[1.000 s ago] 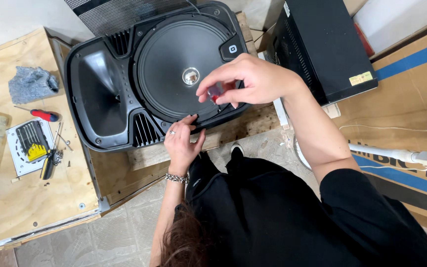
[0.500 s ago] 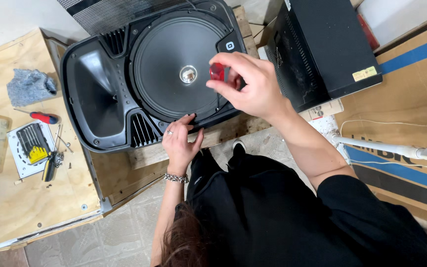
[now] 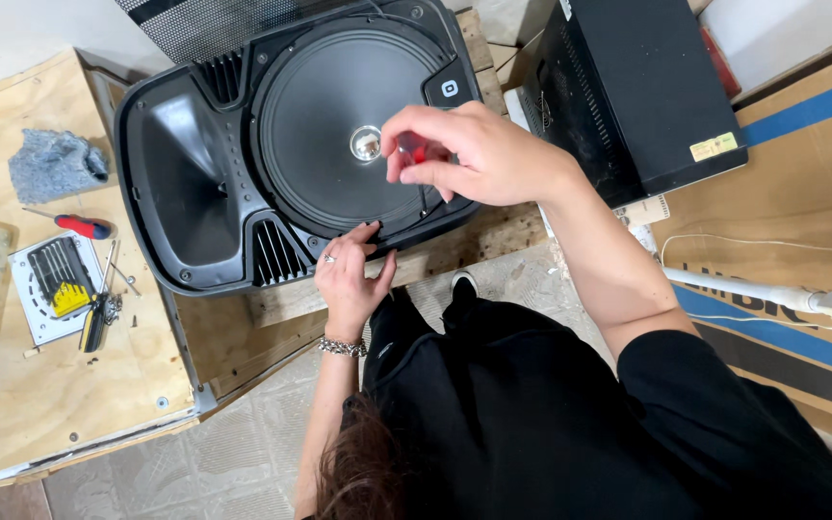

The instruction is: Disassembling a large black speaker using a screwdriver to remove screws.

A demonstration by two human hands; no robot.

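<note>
A black loudspeaker cabinet (image 3: 195, 193) lies face up on a wooden support, its big round cone (image 3: 339, 135) showing a shiny metal centre cap (image 3: 366, 143). My right hand (image 3: 474, 154) hovers over the cone's right side, fingers pinched around a small red-handled tool (image 3: 414, 148). My left hand (image 3: 351, 279), wearing a ring and a chain bracelet, rests its fingertips on the cabinet's near rim below the cone.
A plywood table (image 3: 40, 385) at left carries a red-handled screwdriver (image 3: 84, 227), a white bit set (image 3: 58, 285), a grey cloth (image 3: 55, 164) and loose screws. A black box (image 3: 637, 87) stands at right beside cardboard with a blue stripe (image 3: 801, 106). A white cable and tube (image 3: 772, 289) cross there.
My right hand has moved with the red tool across the cone's right side, from its lower edge toward the centre cap. My left hand has stayed on the cabinet rim.
</note>
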